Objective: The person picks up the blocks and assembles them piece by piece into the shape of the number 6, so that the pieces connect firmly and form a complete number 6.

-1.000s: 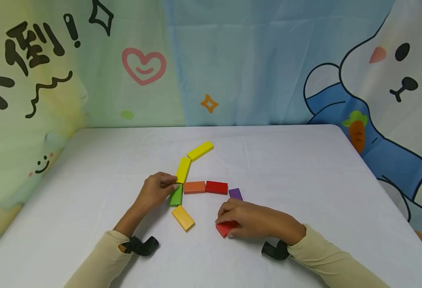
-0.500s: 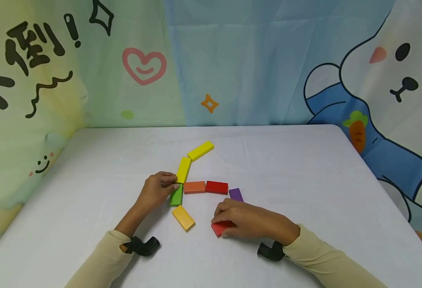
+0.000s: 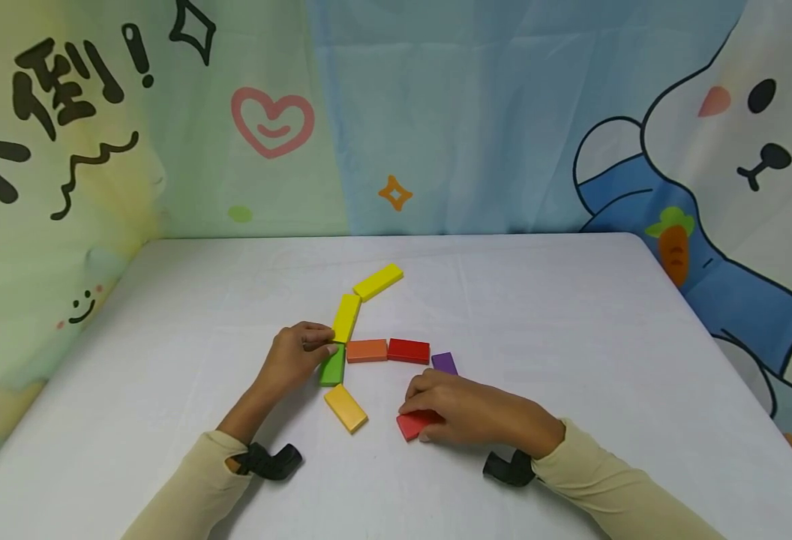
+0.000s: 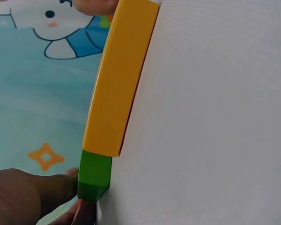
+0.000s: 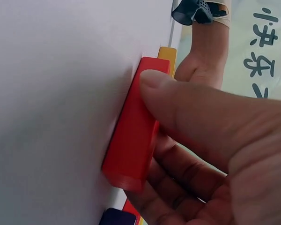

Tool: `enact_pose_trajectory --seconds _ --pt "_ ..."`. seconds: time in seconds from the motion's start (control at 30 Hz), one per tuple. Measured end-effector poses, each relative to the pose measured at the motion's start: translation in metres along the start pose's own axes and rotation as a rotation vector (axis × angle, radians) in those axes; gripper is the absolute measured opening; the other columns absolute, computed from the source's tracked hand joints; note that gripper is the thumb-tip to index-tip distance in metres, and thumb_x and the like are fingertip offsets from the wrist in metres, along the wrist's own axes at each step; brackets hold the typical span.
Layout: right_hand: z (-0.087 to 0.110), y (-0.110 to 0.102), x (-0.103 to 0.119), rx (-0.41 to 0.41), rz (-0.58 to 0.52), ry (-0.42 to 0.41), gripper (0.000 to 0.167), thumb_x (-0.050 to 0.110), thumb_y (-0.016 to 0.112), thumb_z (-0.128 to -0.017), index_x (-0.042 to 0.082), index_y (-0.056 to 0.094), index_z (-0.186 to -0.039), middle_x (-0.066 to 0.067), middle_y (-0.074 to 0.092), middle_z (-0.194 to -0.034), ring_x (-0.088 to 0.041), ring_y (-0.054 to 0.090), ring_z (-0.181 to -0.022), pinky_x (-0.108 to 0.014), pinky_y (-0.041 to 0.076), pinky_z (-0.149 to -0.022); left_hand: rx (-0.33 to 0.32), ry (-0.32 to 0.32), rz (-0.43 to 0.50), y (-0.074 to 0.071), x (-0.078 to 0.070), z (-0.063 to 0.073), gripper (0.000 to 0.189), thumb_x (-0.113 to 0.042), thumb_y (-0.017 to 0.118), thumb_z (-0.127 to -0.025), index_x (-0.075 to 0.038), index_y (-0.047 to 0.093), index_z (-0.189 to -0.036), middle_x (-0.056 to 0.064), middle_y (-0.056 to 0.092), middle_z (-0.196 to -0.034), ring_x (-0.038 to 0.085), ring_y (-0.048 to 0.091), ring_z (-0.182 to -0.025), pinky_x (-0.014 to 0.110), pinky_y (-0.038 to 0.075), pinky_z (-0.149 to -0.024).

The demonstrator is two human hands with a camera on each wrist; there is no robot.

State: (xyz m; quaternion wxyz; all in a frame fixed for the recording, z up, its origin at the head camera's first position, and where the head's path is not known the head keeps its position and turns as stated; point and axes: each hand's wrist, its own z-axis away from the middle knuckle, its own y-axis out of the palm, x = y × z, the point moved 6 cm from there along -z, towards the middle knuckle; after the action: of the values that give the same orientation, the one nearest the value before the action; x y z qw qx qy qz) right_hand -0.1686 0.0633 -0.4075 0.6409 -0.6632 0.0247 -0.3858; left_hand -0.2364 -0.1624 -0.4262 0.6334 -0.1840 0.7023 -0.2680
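My left hand (image 3: 293,357) is at the upper end of a green block (image 3: 331,367), its thumb on that end and the fingertips close by a yellow block (image 3: 346,318). In the left wrist view, thumb and fingers meet at the end of the green block (image 4: 94,176), beyond an orange-yellow block (image 4: 119,79). With my right hand (image 3: 466,409) I hold a red block (image 3: 409,425) between thumb and fingers, close over the table. The right wrist view has the thumb lying along the red block (image 5: 131,131), the fingers behind it.
An orange block (image 3: 367,351) and a second red block (image 3: 409,352) form a row rightward from the green one. A purple block (image 3: 445,364) is partly hidden behind my right hand. Another yellow block (image 3: 379,283) slants away at the back of the white-covered table (image 3: 538,300).
Over the last second my right hand has shifted a little left with the red block. My left hand and the other blocks stay in place.
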Motion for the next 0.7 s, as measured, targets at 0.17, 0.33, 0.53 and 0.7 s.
enact_pose_trajectory --seconds 0.17,0.33,0.53,0.7 --pt "-0.003 0.002 0.001 0.013 0.001 0.010 0.036 0.023 0.074 -0.088 0.013 0.069 -0.122 0.006 0.058 -0.112 -0.009 0.050 -0.107 -0.025 0.046 -0.093 -0.003 -0.019 0.009 0.001 0.000 0.000 0.028 -0.003 0.069 -0.089 0.006 0.068 -0.115 0.015 0.062 -0.117 0.030 0.062 -0.105 0.036 0.053 -0.084" --pt "-0.005 0.003 0.001 0.018 0.003 0.027 0.037 0.025 0.074 -0.088 0.013 0.068 -0.123 0.007 0.058 -0.111 -0.008 0.051 -0.107 -0.024 0.046 -0.094 -0.001 -0.033 0.011 0.002 0.001 0.000 0.027 -0.003 0.069 -0.089 0.006 0.068 -0.115 0.015 0.061 -0.118 0.030 0.062 -0.106 0.036 0.053 -0.084" --pt "-0.009 0.003 0.003 0.011 -0.003 0.023 0.037 0.026 0.074 -0.088 0.012 0.068 -0.122 0.006 0.058 -0.111 -0.008 0.051 -0.107 -0.025 0.045 -0.094 -0.001 -0.033 0.007 0.001 -0.001 0.000 0.027 -0.003 0.069 -0.089 0.006 0.069 -0.115 0.015 0.062 -0.118 0.030 0.062 -0.106 0.037 0.053 -0.084" --pt "-0.013 0.003 0.008 0.008 -0.010 -0.002 0.036 0.024 0.074 -0.088 0.011 0.068 -0.121 0.006 0.058 -0.109 -0.007 0.051 -0.106 -0.023 0.045 -0.093 -0.001 -0.048 0.005 0.001 -0.002 -0.001 0.026 -0.003 0.069 -0.089 0.006 0.069 -0.114 0.015 0.062 -0.117 0.030 0.062 -0.106 0.037 0.053 -0.084"
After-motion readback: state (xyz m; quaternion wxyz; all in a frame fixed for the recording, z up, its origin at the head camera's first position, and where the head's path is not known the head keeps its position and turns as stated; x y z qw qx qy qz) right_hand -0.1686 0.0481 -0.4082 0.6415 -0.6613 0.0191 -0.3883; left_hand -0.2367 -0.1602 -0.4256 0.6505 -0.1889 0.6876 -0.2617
